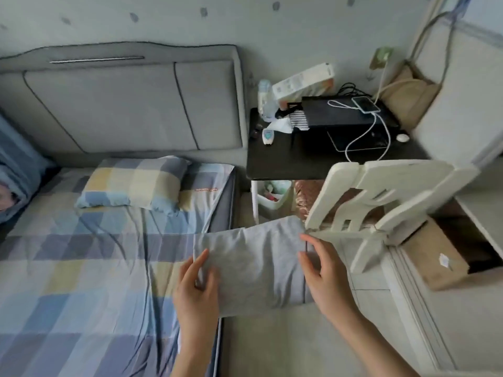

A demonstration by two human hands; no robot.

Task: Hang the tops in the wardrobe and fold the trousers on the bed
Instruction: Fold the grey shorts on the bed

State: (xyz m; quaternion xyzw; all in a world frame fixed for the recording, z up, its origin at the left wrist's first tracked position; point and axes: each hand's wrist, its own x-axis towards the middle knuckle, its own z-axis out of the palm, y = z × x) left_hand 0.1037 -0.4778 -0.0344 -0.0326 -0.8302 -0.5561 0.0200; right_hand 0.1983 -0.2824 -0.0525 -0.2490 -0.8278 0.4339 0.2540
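Grey jersey, folded into a soft flat rectangle of cloth (253, 268), sits at the near right edge of the bed with its checked blue, yellow and grey sheet (81, 268); these look like the trousers, though that's a guess, no waistband shows; about half the bundle hangs out past the mattress edge over the floor.

The left hand (197, 292) lies on the left end with the thumb tucked under a layer, so it seems to be pinching the fabric loosely; the right hand (324, 273) has its fingers spread and lightly bent at the right end, touching or just above the cloth; can't tell which, and it isn't gripping anything.

What could go wrong: the overhang; if the person lets go now, the unsupported half could drag the whole fold off onto the floor; a one-sided lift would also let the layers slide apart. The white plastic chair back (381, 202) is just beside the far right corner, so a quick swing could snag it.
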